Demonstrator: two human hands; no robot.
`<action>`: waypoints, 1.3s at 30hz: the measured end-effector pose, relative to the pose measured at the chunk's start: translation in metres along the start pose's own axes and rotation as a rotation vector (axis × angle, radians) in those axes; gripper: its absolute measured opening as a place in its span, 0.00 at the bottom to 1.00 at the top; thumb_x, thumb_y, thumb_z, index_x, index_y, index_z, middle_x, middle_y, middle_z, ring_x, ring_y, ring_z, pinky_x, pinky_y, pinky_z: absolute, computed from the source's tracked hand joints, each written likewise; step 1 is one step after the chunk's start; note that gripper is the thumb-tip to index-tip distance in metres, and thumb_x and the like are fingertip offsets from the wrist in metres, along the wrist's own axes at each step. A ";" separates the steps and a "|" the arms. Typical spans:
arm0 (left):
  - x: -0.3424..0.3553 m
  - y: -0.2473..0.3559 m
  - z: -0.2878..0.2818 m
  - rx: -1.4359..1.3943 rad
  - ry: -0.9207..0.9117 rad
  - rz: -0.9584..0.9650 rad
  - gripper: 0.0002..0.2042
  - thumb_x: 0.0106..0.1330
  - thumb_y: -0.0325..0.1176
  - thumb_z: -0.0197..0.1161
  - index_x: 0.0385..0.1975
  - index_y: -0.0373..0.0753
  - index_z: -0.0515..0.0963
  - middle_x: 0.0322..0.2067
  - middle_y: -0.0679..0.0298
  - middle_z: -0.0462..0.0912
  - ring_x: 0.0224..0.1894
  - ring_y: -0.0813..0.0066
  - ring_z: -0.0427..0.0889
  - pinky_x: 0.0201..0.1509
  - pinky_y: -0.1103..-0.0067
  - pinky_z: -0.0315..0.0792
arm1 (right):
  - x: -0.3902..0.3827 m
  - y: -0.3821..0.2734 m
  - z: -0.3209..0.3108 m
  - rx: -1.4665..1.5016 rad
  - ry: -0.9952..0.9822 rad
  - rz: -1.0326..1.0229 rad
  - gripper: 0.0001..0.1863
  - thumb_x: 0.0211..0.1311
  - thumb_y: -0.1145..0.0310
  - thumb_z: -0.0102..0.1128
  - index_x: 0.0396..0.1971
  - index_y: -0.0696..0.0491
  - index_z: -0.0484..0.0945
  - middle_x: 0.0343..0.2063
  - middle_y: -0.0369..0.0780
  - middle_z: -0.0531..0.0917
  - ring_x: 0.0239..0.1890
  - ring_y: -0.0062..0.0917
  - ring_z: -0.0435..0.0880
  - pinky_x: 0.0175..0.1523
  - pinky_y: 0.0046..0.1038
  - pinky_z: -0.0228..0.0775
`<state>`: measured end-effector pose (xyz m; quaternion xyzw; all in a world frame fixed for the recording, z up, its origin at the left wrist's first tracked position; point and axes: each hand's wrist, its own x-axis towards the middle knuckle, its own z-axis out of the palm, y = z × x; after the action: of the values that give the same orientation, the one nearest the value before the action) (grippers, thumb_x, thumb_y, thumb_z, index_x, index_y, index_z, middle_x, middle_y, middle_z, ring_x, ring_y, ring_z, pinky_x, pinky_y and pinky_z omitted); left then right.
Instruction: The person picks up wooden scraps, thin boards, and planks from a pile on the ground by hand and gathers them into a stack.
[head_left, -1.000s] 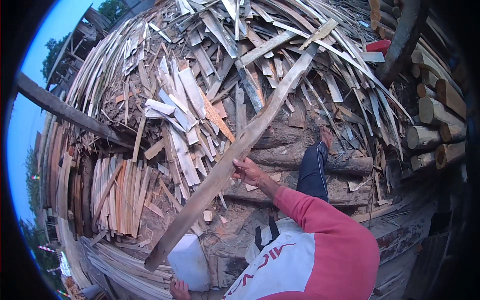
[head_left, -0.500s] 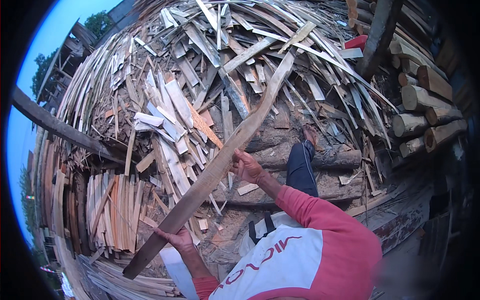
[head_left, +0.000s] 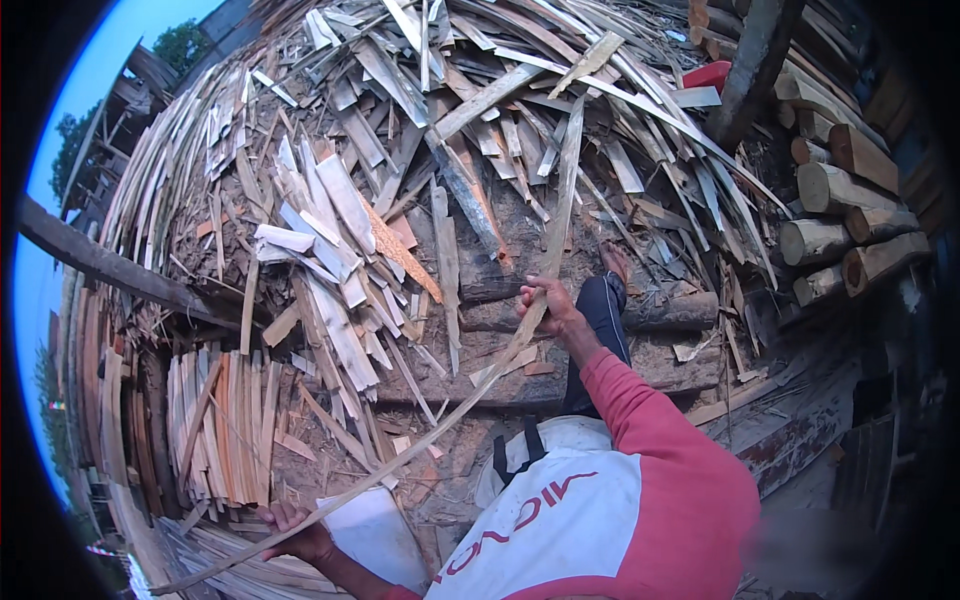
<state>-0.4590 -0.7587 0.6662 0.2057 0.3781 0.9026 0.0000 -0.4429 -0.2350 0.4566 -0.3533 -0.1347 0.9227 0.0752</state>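
I hold a long, narrow wooden board (head_left: 438, 428), turned nearly edge-on, running diagonally from lower left toward the upper middle. My right hand (head_left: 545, 302) is closed on its middle part, above my bent leg (head_left: 598, 335) and bare foot. My left hand (head_left: 295, 530) grips the lower stretch near the bottom left, with some fingers partly behind it. Just under that hand lies a white container (head_left: 370, 530). A pale bag with black straps (head_left: 520, 450) sits beside my body.
A large heap of loose slats (head_left: 340, 260) covers the ground ahead. Bundled slats (head_left: 215, 420) stand at left, below a dark slanting beam (head_left: 120, 270). Stacked logs (head_left: 840, 190) and an upright post (head_left: 755, 70) are at right, near a red object (head_left: 705, 75).
My left hand rose onto the board, then moved down and left with it. My right hand moved up and right. The board has turned from showing its broad face to nearly edge-on.
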 end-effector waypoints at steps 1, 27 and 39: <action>0.012 -0.005 -0.004 -0.081 0.090 -0.024 0.26 0.50 0.53 0.67 0.33 0.37 0.66 0.20 0.67 0.70 0.22 0.78 0.74 0.32 0.79 0.78 | -0.007 -0.005 -0.007 -0.061 -0.034 -0.025 0.13 0.53 0.63 0.60 0.27 0.56 0.69 0.16 0.35 0.73 0.18 0.22 0.72 0.32 0.29 0.71; 0.235 -0.316 0.017 0.074 0.193 -0.556 0.35 0.53 0.57 0.64 0.55 0.39 0.67 0.52 0.64 0.73 0.53 0.66 0.70 0.61 0.72 0.62 | -0.216 -0.013 -0.112 0.444 -0.267 -0.442 0.27 0.54 0.46 0.62 0.32 0.59 0.72 0.20 0.32 0.74 0.22 0.16 0.75 0.32 0.21 0.74; 0.069 0.075 0.017 0.060 0.202 0.489 0.44 0.57 0.49 0.56 0.62 0.21 0.44 0.66 0.47 0.48 0.69 0.47 0.36 0.71 0.54 0.28 | -0.067 0.032 0.119 0.370 -0.258 -0.447 0.15 0.57 0.76 0.57 0.42 0.56 0.64 0.35 0.42 0.77 0.34 0.30 0.81 0.39 0.33 0.78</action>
<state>-0.5045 -0.7901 0.7538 0.1996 0.3418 0.8802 -0.2619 -0.4748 -0.3047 0.5741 -0.1754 -0.0472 0.9294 0.3213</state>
